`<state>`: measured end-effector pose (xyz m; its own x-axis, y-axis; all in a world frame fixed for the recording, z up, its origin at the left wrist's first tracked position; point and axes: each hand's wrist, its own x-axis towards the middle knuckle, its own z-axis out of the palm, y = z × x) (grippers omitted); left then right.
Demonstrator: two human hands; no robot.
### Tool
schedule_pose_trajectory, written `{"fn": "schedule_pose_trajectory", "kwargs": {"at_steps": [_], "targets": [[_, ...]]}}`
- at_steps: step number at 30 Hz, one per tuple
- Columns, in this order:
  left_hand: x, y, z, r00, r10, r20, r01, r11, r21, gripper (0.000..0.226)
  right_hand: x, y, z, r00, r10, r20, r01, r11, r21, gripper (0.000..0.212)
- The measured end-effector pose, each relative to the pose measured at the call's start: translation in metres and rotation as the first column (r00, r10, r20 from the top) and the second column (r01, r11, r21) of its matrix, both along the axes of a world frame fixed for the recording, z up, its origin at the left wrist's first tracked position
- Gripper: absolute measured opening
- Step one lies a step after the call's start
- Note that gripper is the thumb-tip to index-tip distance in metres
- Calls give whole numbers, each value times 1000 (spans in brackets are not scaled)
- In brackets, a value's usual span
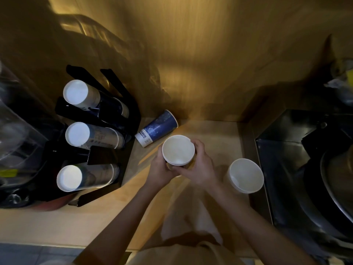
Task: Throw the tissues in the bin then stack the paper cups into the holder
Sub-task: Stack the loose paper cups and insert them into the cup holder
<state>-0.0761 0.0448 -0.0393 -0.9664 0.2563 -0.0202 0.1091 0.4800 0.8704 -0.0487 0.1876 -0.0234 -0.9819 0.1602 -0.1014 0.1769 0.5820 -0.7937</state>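
Head view: both hands meet at the middle of the wooden counter (95,217). The left hand (160,169) and right hand (200,167) curl their fingers round the sides of a short stack of nested paper cups (178,150), mouth up, the rims showing one inside another. At about 11 o'clock from that stack a blue cup (158,129) lies on its side, apart from the hands, just beside the black holder (131,119). The holder stands at 9 o'clock and carries three tilted cup stacks (89,136), white bases facing the camera. At 4 o'clock a single white cup (246,175) stands upright near the counter's right edge, beside a dark metal basin (286,169).
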Motion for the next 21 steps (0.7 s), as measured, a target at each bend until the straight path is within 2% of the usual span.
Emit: {"fn": "schedule_pose_trajectory", "kwargs": {"at_steps": [5, 9, 11, 13, 17, 21], "targets": [[-18, -4, 22, 994, -110, 21, 111, 991, -72, 93, -15, 4, 2, 997, -52, -48, 46, 993, -108, 94], [-39, -4, 37, 989, -133, -65, 113, 964, -241, 62, -25, 9, -3, 982, -172, -77, 156, 970, -184, 93], [-54, -3, 38, 986, -118, -116, 79, 952, -295, 45, -29, 8, -7, 969, -228, -97, 206, 959, -193, 93], [-70, -3, 34, 988, -71, -140, 21, 944, -330, 38, -31, 8, -11, 964, -240, -116, 216, 958, -189, 93], [-100, -8, 11, 996, -12, -89, -30, 893, -450, 47, -35, 7, -16, 971, -183, -156, 163, 978, -133, 92], [-115, -17, -15, 999, 32, -9, -30, 762, -647, 73, -36, 3, -20, 976, -152, -154, 132, 983, -130, 90]]}}
